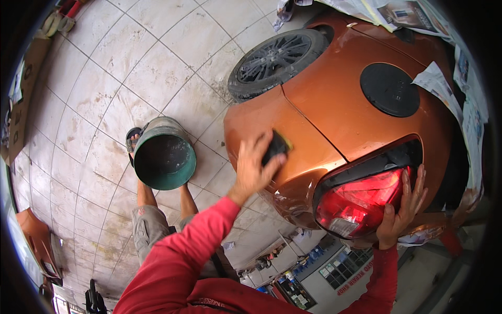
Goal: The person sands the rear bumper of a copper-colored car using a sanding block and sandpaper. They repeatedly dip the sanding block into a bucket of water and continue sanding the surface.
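Observation:
My left hand (253, 167) presses a small dark pad with a yellowish edge (276, 148) against the orange rear corner panel (308, 146) of a car. Its thumb and fingers straddle the pad. To the right, my right hand (405, 206) rests with fingers stretched out along the edge of the red tail light (361, 201), touching it and holding nothing. The light sits in a dark recess in the bodywork. A black round fuel cap cover (390, 89) lies farther up the panel, and a dark wheel (274, 60) shows beyond the seam.
A green bucket (166, 161) stands beside a sandalled foot at my left. Newspaper sheets (468, 112) cover the car's right side. Grey tiled floor (120, 68) spreads to the left, where a cardboard box (26, 97) and a loose orange body panel (39, 240) lie near the rim.

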Motion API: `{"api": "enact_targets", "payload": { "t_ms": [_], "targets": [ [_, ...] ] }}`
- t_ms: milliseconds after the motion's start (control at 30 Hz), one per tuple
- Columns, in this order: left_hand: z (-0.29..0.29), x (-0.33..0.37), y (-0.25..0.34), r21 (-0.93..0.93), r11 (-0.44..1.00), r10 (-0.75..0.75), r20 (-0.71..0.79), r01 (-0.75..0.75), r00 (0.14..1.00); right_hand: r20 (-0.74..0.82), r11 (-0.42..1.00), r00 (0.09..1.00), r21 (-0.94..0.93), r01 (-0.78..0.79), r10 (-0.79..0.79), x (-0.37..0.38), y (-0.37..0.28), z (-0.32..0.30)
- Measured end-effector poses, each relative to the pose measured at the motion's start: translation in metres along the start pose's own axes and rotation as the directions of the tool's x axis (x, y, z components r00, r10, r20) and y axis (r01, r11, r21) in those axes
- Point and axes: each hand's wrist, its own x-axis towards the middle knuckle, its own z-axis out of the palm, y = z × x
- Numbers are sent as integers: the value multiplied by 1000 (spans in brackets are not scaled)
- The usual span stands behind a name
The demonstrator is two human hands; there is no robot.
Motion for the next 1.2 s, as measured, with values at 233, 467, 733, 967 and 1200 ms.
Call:
{"api": "enact_targets", "payload": {
  "t_ms": [233, 467, 733, 967, 1200],
  "targets": [
    [6, 47, -28, -49, 997, -66, -84, 62, 994, 33, 1000, 999, 7, -16, 16, 6, 2, 4],
    [5, 101, -52, -9, 1000, -27, -81, 26, 996, 32, 1000, 999, 16, -7, 6, 7, 1, 2],
    [-4, 44, 26, -50, 988, 146, 55, -144, 988, 64, 1000, 998, -7, -8, 9, -1, 3, -3],
    [8, 81, 16, -9, 998, 69, 35, -69, 997, 67, 1000, 998, -1, 0, 0, 8, 0, 0],
    [1, 105, 8, -13, 999, 30, 97, -29, 995, 56, 1000, 998, 8, 3, -3, 5, -1, -5]
  ]
}}
